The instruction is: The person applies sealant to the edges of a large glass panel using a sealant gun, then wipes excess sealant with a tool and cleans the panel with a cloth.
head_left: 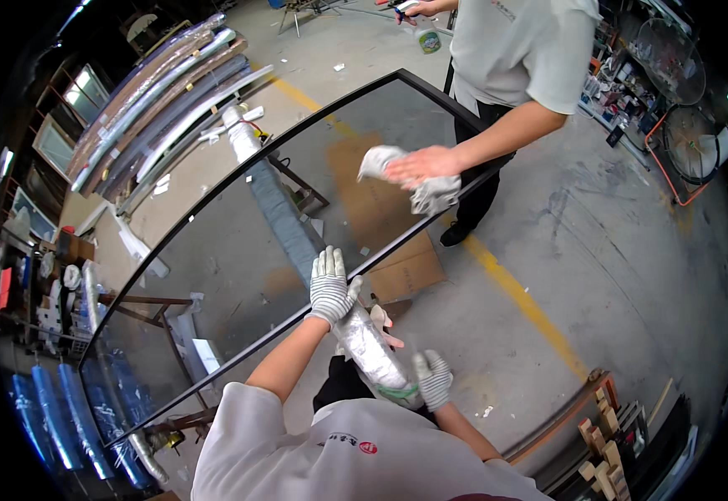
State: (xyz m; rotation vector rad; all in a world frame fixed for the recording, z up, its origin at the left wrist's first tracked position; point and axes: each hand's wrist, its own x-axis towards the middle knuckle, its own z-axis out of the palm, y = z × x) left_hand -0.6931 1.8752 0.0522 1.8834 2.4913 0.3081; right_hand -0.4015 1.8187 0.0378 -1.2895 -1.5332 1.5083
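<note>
Head view: large glass pane (238,250) in a dark frame runs diagonally from lower left to upper centre. Left hand (331,286), in a striped work glove, lies flat and open on the pane's near edge at centre frame, gripping nothing. Right hand (433,378), gloved, closed around the lower end of a wrapped silvery roll (370,344) just below centre. Upper centre, another person's hand (421,164) presses a white cloth (431,194) on the glass. Concrete floor (614,267) with a yellow line underneath.
</note>
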